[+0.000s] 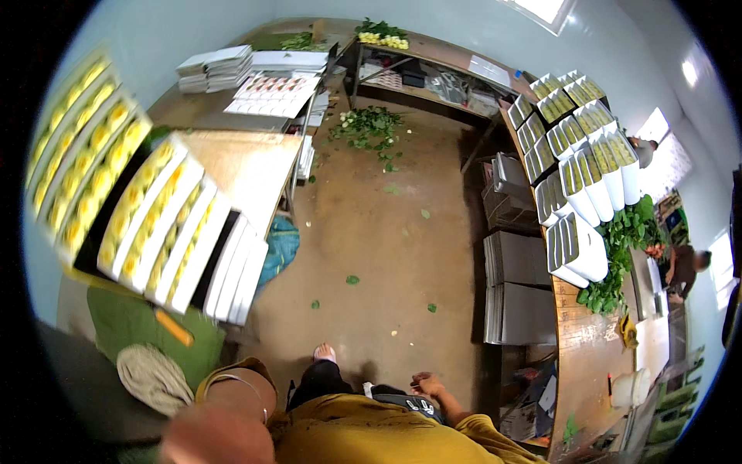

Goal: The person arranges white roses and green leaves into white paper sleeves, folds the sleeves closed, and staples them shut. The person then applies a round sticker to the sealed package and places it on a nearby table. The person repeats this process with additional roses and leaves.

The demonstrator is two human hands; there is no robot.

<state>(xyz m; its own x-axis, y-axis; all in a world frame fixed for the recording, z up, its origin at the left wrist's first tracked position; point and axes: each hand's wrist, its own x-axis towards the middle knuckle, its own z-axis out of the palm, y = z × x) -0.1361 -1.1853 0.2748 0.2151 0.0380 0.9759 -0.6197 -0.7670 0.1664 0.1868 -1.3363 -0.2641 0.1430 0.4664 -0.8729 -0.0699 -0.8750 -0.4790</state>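
Yellow roses packed in white card sleeves (166,224), stacked at the left of the frame on a wooden table (255,166). Nearest to the left hand (212,437), down at the lower left, blurred and raised close to the camera; cannot tell how open, and nothing seen in it. A thin bangle (247,387) on that wrist. Right hand (429,384) low in the middle of the frame, by the hip, fingers loosely curled, holding nothing that shows. Bundles probably light but soft and easy to crush; best held by the stiff card sides, not by the flower heads. More white-sleeved bundles (583,166) on the long bench at the right. Green leaves (371,127) scattered on the brown floor at the top middle. Another person (684,267) far right.
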